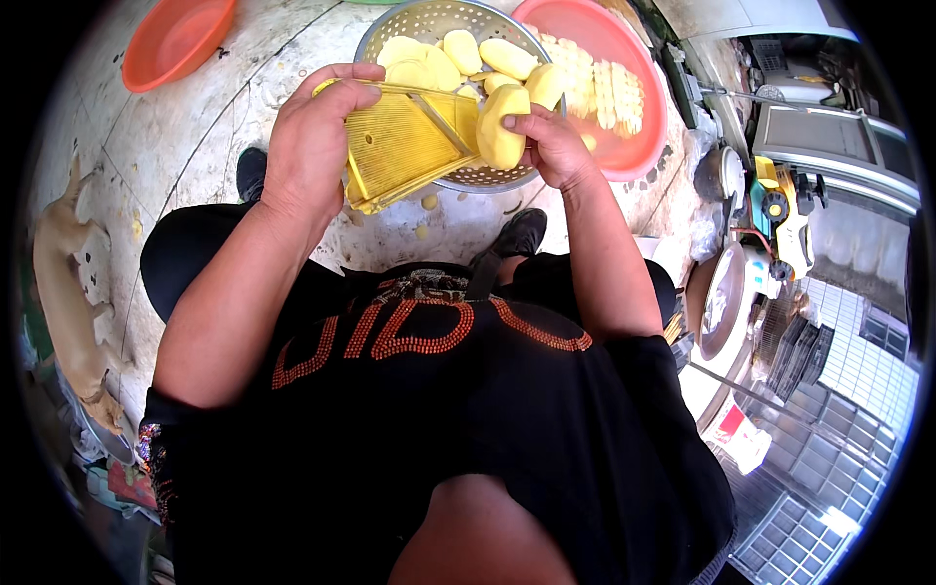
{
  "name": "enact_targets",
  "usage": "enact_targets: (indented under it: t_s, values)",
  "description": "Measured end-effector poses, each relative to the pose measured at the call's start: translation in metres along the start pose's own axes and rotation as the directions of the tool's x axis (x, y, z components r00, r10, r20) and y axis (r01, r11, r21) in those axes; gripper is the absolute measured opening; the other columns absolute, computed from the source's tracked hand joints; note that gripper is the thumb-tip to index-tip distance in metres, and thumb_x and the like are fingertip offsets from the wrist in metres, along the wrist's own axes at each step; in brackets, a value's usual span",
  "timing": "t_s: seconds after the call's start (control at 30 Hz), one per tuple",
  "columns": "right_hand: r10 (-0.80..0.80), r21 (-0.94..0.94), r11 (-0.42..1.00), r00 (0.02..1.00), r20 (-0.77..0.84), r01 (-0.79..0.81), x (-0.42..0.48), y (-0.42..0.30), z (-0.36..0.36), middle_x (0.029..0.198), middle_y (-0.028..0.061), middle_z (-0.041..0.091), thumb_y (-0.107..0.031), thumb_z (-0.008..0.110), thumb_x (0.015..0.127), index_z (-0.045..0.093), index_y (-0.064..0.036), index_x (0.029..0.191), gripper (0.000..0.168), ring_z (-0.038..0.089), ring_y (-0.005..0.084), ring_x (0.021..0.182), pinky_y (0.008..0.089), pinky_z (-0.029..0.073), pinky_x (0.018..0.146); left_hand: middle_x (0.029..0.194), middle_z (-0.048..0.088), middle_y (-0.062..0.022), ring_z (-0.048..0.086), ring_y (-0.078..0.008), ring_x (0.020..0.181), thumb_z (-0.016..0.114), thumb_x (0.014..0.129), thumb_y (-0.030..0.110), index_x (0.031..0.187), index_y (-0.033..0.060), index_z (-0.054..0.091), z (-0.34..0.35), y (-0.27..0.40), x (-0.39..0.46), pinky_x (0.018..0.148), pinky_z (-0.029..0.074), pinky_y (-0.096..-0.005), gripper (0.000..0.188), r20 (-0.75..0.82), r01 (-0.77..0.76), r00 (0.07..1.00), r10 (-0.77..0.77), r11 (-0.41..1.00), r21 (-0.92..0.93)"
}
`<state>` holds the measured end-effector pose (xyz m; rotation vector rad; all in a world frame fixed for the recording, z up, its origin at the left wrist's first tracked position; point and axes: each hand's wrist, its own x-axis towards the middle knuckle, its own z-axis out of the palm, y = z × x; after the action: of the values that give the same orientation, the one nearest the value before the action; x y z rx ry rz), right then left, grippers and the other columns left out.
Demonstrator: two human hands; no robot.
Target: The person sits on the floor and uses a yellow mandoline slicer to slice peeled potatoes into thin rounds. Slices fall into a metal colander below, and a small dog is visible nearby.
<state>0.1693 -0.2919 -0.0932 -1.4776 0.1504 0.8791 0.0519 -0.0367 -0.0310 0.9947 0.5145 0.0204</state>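
Note:
My left hand [311, 139] grips the upper left end of a yellow mandoline slicer [398, 139], which has a ridged surface and a slanted blade. In my right hand [552, 142] is a peeled potato [503, 128], held at the slicer's right end, near or against it; I cannot tell which. Both are above a perforated metal colander [420, 20]. Several whole peeled potatoes [508, 58] and some flat potato slices [409, 66] lie inside it. Right behind the colander, a pink plastic basin [635, 55] contains pale ridged food pieces [610, 95], apparently in liquid.
An orange-red basin [178, 44] stands on the stained floor [197, 139] at upper left. At far left, a tan dog [69, 292] has its head by a metal bowl [106, 431]. Along the right are a lidded pot [720, 174], a toy vehicle [786, 212] and a wide pan [720, 300].

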Motion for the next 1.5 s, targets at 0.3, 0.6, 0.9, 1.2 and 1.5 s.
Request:
enact_targets:
  t_s: [0.3,0.6,0.9,1.2,1.5]
  values:
    - [-0.392,0.209,0.884,0.906,-0.16,0.419,-0.001,0.043,0.035,0.117,0.0069,0.059,0.009,0.064,0.072,0.049,-0.005,0.126,0.058,0.058,0.0188,0.107,0.0309,0.047,0.094,0.106,0.063,-0.0144,0.061,-0.0208,0.096,0.051,0.086,0.009,0.115,-0.0013,0.058,0.0,0.0,-0.015,0.087,0.051,-0.031,0.032,-0.039,0.023,0.999,-0.023,1.0,0.005]
    - [-0.475,0.025,0.873,0.862,-0.175,0.486,-0.024,0.057,0.044,0.12,0.007,0.056,-0.001,0.065,0.077,0.044,-0.008,0.125,0.053,0.052,0.0165,0.111,0.0306,0.041,0.099,0.095,0.063,-0.0105,0.061,-0.0154,0.088,0.057,0.085,0.012,0.11,0.0025,0.061,0.004,-0.006,-0.011,0.079,0.05,-0.0265,0.026,0.008,-0.021,1.0,0.021,1.0,-0.02]
    - [-0.459,-0.216,0.884,0.86,-0.224,0.415,-0.032,0.043,0.056,0.118,0.0071,0.059,-0.002,0.058,0.076,0.054,-0.004,0.123,0.047,0.055,0.0161,0.107,0.0296,0.043,0.097,0.091,0.064,-0.0091,0.061,-0.0139,0.084,0.059,0.084,0.015,0.106,0.004,0.063,0.003,-0.008,-0.01,0.076,0.05,-0.0253,0.025,-0.009,-0.036,0.999,0.036,0.999,0.013]
    - [-0.584,-0.418,0.752,0.81,-0.062,0.51,-0.067,0.014,0.1,0.104,0.0078,0.064,-0.007,0.062,0.073,0.055,-0.003,0.119,0.046,0.06,0.0154,0.096,0.029,0.049,0.087,0.091,0.064,-0.0096,0.061,-0.014,0.084,0.058,0.084,0.012,0.105,0.0038,0.063,0.003,-0.008,-0.017,0.076,0.05,-0.0253,0.023,-0.075,-0.013,0.997,0.009,0.999,-0.044]
    - [-0.509,-0.441,0.814,0.831,-0.225,0.379,-0.001,0.045,0.065,0.103,0.0117,0.065,-0.011,0.061,0.075,0.056,-0.003,0.118,0.043,0.062,0.019,0.095,0.0316,0.05,0.086,0.092,0.063,-0.0104,0.061,-0.0139,0.085,0.057,0.085,0.008,0.107,0.0039,0.062,0.001,-0.009,-0.012,0.077,0.05,-0.0247,0.023,-0.075,-0.039,0.997,0.034,0.997,-0.068]
